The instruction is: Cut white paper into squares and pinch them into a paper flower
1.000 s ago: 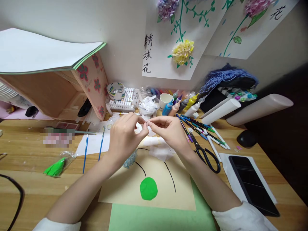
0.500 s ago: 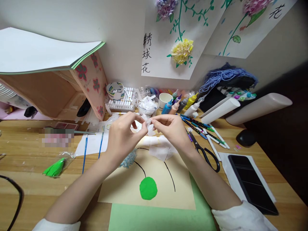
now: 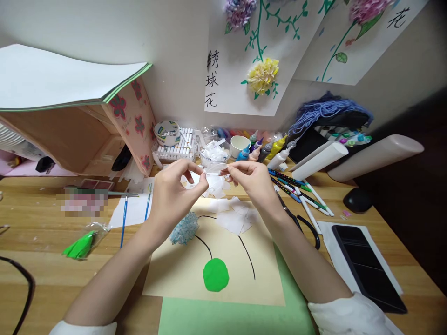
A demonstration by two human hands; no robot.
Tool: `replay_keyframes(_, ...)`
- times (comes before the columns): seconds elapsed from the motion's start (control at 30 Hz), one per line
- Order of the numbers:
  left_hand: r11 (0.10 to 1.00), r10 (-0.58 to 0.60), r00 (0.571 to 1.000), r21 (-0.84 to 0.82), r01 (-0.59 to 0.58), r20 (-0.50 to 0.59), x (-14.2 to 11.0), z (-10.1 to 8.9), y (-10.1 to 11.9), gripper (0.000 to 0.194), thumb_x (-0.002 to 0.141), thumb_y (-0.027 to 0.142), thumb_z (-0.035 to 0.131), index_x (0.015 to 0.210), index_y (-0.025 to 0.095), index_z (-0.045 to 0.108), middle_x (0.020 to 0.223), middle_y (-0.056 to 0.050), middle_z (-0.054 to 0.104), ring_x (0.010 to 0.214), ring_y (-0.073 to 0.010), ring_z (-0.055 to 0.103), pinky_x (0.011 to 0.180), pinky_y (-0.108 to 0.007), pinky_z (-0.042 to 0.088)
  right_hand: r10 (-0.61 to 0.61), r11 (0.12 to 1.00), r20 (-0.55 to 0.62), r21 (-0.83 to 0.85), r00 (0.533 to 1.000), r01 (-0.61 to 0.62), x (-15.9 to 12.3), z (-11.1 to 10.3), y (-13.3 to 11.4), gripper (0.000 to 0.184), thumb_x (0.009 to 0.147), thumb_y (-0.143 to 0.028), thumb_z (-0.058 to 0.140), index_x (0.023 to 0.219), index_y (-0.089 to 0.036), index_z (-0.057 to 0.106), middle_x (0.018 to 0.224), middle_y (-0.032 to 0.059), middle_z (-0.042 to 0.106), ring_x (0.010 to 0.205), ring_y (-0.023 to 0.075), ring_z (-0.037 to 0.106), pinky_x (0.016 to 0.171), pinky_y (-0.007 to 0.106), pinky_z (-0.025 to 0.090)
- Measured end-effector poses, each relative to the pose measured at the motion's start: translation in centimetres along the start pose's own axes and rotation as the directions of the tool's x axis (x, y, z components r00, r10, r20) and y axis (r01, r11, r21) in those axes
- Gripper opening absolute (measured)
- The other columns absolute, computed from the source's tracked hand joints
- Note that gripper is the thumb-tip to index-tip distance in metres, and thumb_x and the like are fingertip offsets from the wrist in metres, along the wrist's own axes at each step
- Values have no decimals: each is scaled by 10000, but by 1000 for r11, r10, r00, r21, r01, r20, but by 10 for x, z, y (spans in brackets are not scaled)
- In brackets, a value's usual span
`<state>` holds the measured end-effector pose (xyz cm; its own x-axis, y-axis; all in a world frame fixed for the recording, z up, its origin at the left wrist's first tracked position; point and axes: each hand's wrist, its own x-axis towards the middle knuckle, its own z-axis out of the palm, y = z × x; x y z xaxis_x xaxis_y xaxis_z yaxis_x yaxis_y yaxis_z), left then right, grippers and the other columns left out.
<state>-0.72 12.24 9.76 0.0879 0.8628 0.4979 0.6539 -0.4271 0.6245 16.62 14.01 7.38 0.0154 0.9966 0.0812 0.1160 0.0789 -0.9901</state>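
Between my two hands a small piece of white tissue paper (image 3: 214, 167) is stretched out. My left hand (image 3: 179, 188) pinches its left end with thumb and forefinger, while my right hand (image 3: 249, 181) pinches the right end. Below them, several white paper squares (image 3: 237, 216) lie on the cream paper sheet (image 3: 178, 274). That sheet bears a round green patch (image 3: 215, 275), curved black lines and a fluffy pale blue paper pompom (image 3: 185, 228) near my left wrist. More paper scraps (image 3: 214, 186) lie on the table behind the sheet.
Beyond my hands stand a tub of white scraps (image 3: 215, 151), a paper cup (image 3: 240, 146) and paint bottles (image 3: 278, 157). Markers (image 3: 303, 197) and black scissors (image 3: 307, 229) lie right, beside a phone (image 3: 366, 267). Brushes (image 3: 124, 221) and a green bundle (image 3: 81, 244) are left.
My hands have drawn slightly apart, and the tissue piece between them now looks longer and flatter. My left hand shifted left, uncovering more of the blue pompom.
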Motion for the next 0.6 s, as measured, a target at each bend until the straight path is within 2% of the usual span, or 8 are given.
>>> replay_keyframes(0.3,999,-52,998,5,52,30,3,3,-8,29,732,175,601,707,191,602,638,33,586,566,-103,495,573,-244,388,11,1000,-2,-18,1000,-11,2,-1,2,166,742,-271,598,716,-138,694,630,30,668,556,106,558,506,212,419)
replay_keyframes(0.4,999,-43,999,-5,43,33,3,2,-6,26,754,170,584,762,192,596,725,17,614,611,-111,509,597,-249,403,-4,999,14,-32,1000,4,0,-1,-1,173,744,-281,602,733,-141,704,684,40,689,587,117,584,527,221,443)
replay_keyframes(0.5,999,35,999,-18,-35,-9,1,1,1,63,785,171,567,834,195,598,827,-9,621,690,-127,520,647,-265,421,-20,999,41,-48,999,21,-5,1,-5,174,746,-276,609,771,-139,714,699,41,695,623,135,612,563,238,471)
replay_keyframes(0.6,989,147,989,-3,-147,26,-2,1,6,55,808,205,575,828,204,625,810,-19,606,756,-149,535,688,-282,426,-39,997,70,-68,997,43,-12,4,-11,173,763,-252,601,819,-145,725,763,47,712,690,149,638,624,251,494)
